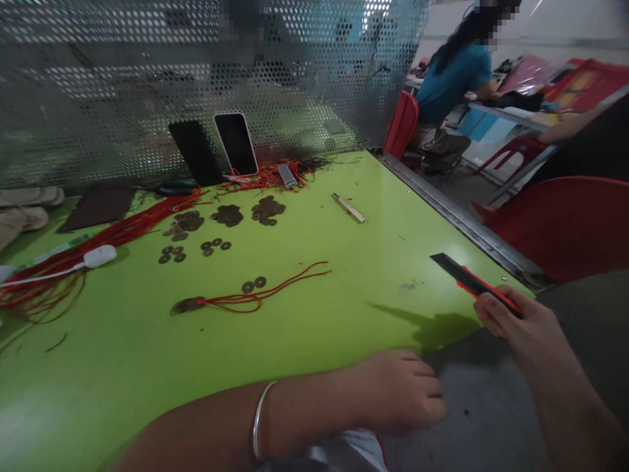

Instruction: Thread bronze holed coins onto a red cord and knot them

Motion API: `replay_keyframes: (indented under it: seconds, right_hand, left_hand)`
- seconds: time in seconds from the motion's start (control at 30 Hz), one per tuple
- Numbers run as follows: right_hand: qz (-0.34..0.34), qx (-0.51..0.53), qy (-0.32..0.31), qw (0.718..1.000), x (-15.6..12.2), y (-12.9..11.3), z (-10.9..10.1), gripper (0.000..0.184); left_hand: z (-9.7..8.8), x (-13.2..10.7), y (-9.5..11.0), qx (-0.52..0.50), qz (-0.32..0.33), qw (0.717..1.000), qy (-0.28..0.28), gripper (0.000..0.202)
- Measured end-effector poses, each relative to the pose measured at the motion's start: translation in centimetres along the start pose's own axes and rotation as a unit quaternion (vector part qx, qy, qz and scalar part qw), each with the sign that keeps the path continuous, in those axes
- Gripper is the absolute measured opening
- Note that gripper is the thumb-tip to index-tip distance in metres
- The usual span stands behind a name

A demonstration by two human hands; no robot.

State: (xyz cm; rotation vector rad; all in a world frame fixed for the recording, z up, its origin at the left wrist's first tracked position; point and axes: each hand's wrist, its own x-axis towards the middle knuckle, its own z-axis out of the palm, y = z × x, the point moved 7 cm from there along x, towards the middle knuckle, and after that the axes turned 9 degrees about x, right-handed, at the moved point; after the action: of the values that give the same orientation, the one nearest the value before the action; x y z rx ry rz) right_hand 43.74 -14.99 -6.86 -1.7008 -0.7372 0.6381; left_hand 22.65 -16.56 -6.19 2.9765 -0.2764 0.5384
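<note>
My right hand (521, 321) is closed around a black and red utility knife (466, 278), held over the right front corner of the green table (344, 308). My left hand (403, 390), with a silver bangle on the wrist, hangs just off the table's front edge with its fingers curled under; I cannot make out what it holds. A red cord threaded with coins (255, 295) lies on the table ahead of both hands, out of reach of either.
Piles of old coins (226, 216) and bundles of red cord (73, 262) lie at the back left. Two phones (236, 143) lean on a perforated metal screen. A lighter (286, 175) and a small stick (348, 208) lie near them. A person in blue sits at the far right by red chairs.
</note>
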Motion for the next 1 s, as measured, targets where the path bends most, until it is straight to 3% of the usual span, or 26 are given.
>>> replay_keyframes:
  seconds: [0.2,0.33,0.6,1.0]
  right_hand:
    - [0.104,0.02,-0.111,0.988,-1.2,0.8,-0.3,0.049]
    - [0.116,-0.067,-0.156,0.979,-2.1,0.9,-0.4,0.057]
    - [0.153,-0.122,-0.152,0.969,-1.2,0.7,-1.6,0.067]
    - [0.177,-0.056,-0.156,0.97,-1.6,0.2,0.2,0.061]
  left_hand:
    - [0.1,-0.2,0.2,-0.011,-0.003,1.0,-0.006,0.005]
    - [0.2,-0.1,0.3,-0.013,-0.009,1.0,-0.004,0.006]
    - [0.6,-0.2,0.6,-0.015,-0.009,1.0,0.002,0.008]
    - [0.6,-0.2,0.7,-0.02,-0.004,1.0,-0.003,0.008]
